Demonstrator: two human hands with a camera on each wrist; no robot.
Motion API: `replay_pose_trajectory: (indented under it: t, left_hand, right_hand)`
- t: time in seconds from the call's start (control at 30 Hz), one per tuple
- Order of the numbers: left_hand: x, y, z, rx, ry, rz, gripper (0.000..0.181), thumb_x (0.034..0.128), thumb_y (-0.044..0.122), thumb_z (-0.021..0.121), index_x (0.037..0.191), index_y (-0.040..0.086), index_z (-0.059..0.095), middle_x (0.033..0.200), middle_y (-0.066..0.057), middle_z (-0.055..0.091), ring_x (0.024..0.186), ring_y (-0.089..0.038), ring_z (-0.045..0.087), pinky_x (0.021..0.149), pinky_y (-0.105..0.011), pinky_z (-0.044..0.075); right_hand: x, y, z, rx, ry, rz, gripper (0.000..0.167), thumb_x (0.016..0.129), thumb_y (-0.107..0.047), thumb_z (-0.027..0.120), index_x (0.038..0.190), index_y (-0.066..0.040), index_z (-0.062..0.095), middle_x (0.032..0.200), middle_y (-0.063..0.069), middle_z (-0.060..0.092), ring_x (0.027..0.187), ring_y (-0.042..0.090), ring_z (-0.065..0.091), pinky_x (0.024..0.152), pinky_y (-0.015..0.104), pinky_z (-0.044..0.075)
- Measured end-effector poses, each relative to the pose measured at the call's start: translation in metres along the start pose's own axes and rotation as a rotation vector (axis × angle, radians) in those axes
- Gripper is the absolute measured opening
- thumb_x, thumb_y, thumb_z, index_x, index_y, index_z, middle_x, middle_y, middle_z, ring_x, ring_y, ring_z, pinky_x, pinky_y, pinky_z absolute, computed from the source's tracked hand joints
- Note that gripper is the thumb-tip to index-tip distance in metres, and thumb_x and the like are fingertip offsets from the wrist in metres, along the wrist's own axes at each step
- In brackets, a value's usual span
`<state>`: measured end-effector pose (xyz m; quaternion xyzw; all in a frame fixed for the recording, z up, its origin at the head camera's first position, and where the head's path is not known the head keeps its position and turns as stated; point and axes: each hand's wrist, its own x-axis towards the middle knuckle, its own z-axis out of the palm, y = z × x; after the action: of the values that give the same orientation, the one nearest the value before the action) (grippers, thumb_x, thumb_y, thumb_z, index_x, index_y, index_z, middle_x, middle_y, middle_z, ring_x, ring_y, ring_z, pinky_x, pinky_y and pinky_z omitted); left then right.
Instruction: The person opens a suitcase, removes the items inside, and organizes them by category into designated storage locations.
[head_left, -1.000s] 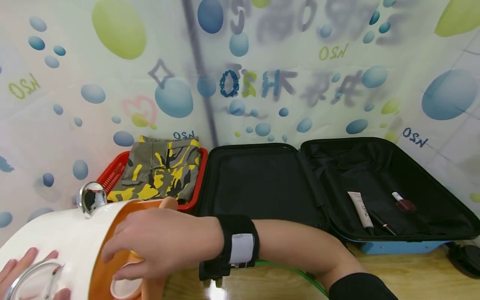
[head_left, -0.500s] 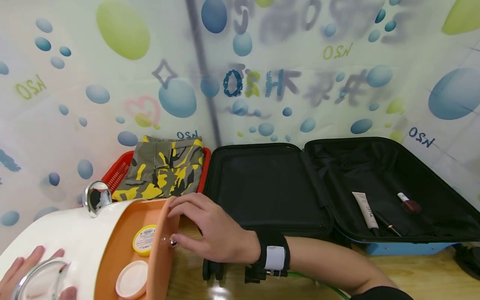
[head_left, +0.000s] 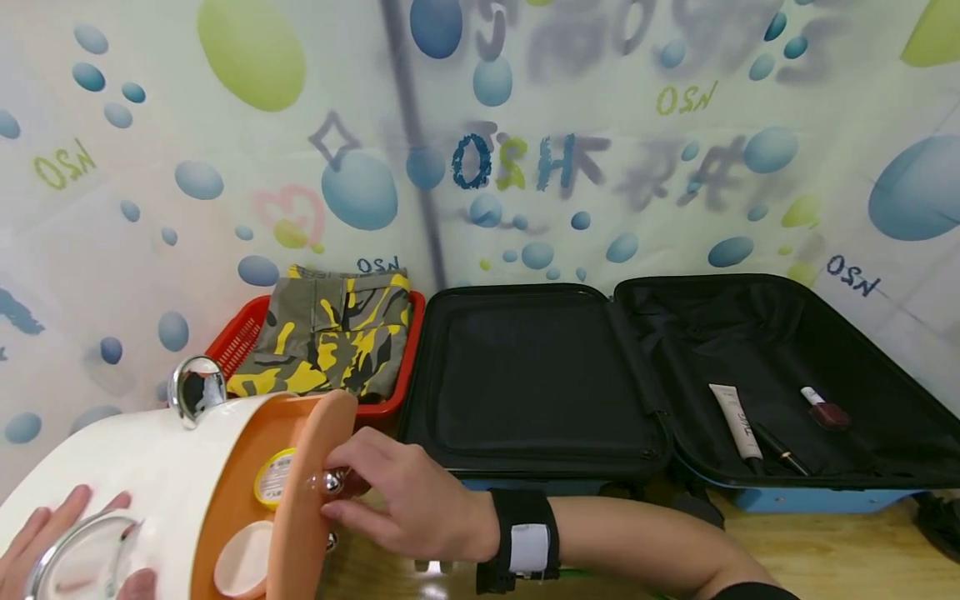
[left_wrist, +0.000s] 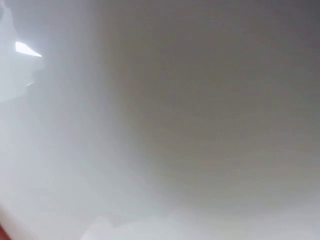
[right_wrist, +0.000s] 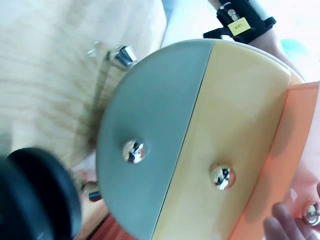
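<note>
R grip (head_left: 405,504) pinches the knob (head_left: 333,481) of the orange drawer (head_left: 300,500), partly out of the white case (head_left: 142,446); L grip (head_left: 32,543) lies spread on the case. Progress, approx.: tube (head_left: 735,425), thin black stick (head_left: 783,450) & dark-red btl. (head_left: 828,414) already in suitcase (head_left: 536,375). Drawer not shut, w/ yellow-rimmed tub (head_left: 276,479) & pale-lidded tub (head_left: 243,560) inside; camo cloth (head_left: 330,337) in red basket (head_left: 411,358). Case & L grip cut off at frame edge; drawer's near end out of view; L wrist cam: blurred white only, tub label illegible.

Head view bright, left wrist view — blurred
</note>
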<state>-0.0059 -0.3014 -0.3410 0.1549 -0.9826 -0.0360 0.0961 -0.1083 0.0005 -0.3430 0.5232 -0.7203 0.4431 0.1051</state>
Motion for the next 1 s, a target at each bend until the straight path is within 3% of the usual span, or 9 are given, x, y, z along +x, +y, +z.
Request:
replay_pose_trajectory:
  t: [0.13, 0.3, 0.5, 0.57, 0.67, 0.8, 1.0]
  left_hand:
    - [0.000, -0.004, 0.003, -0.022, 0.036, 0.029, 0.086, 0.0856, 0.056, 0.062, 0.147, 0.001, 0.039, 0.161, -0.028, 0.011, 0.151, -0.045, -0.011, 0.118, -0.069, -0.003]
    - [-0.003, -0.002, 0.002, -0.012, 0.037, 0.026, 0.088, 0.0864, 0.058, 0.060, 0.149, 0.002, 0.036, 0.162, -0.027, 0.008, 0.152, -0.043, -0.013, 0.117, -0.070, -0.003]
    - [-0.019, 0.011, 0.000, -0.165, 0.207, 0.022, 0.079, 0.0859, 0.048, 0.065, 0.152, 0.014, 0.039, 0.167, -0.009, 0.014, 0.157, -0.029, -0.003, 0.125, -0.049, -0.012]
    - [-0.023, 0.015, -0.002, -0.188, 0.232, 0.000, 0.079, 0.0848, 0.048, 0.067, 0.153, 0.019, 0.039, 0.168, -0.003, 0.015, 0.157, -0.025, -0.001, 0.125, -0.047, -0.012]
    - [-0.022, 0.016, -0.002, -0.107, 0.162, -0.022, 0.086, 0.0848, 0.056, 0.064, 0.155, 0.017, 0.033, 0.168, -0.005, 0.007, 0.156, -0.026, -0.008, 0.123, -0.050, -0.018]
    - [-0.017, 0.015, -0.001, -0.106, 0.151, -0.008, 0.083, 0.0859, 0.055, 0.062, 0.152, 0.011, 0.037, 0.167, -0.010, 0.010, 0.156, -0.031, -0.007, 0.122, -0.053, -0.019]
    - [-0.019, 0.010, 0.003, -0.063, 0.149, -0.023, 0.087, 0.0844, 0.057, 0.063, 0.154, 0.015, 0.033, 0.168, -0.007, 0.006, 0.156, -0.028, -0.010, 0.122, -0.050, -0.021]
  right_hand:
    - [0.011, -0.003, 0.009, -0.069, 0.010, 0.002, 0.026, 0.097, -0.018, 0.064, 0.120, -0.011, 0.053, 0.110, 0.000, 0.057, 0.098, 0.000, 0.060, 0.086, 0.001, 0.045]
    - [0.024, -0.004, 0.023, -0.066, 0.003, 0.024, 0.022, 0.097, -0.019, 0.063, 0.116, -0.011, 0.054, 0.105, -0.001, 0.057, 0.093, 0.001, 0.056, 0.081, 0.000, 0.042]
    - [0.037, -0.005, 0.034, -0.238, -0.046, 0.039, 0.023, 0.099, -0.028, 0.060, 0.118, -0.015, 0.055, 0.104, -0.008, 0.055, 0.088, -0.003, 0.053, 0.076, -0.004, 0.038]
    - [0.039, -0.004, 0.037, -0.278, -0.043, 0.045, 0.023, 0.100, -0.029, 0.059, 0.119, -0.017, 0.055, 0.104, -0.010, 0.054, 0.087, -0.005, 0.052, 0.076, -0.004, 0.038]
    - [0.037, 0.000, 0.040, -0.229, -0.035, 0.070, 0.026, 0.099, -0.029, 0.060, 0.121, -0.018, 0.053, 0.106, -0.010, 0.057, 0.093, -0.007, 0.055, 0.081, -0.003, 0.039]
    - [0.028, 0.010, 0.044, -0.161, -0.048, 0.128, 0.033, 0.098, -0.029, 0.063, 0.125, -0.017, 0.049, 0.112, -0.008, 0.058, 0.104, -0.007, 0.056, 0.088, -0.002, 0.040]
    - [0.018, 0.020, 0.052, -0.204, -0.124, 0.136, 0.020, 0.098, -0.027, 0.061, 0.115, -0.018, 0.056, 0.107, -0.008, 0.055, 0.090, -0.004, 0.051, 0.075, -0.003, 0.037]
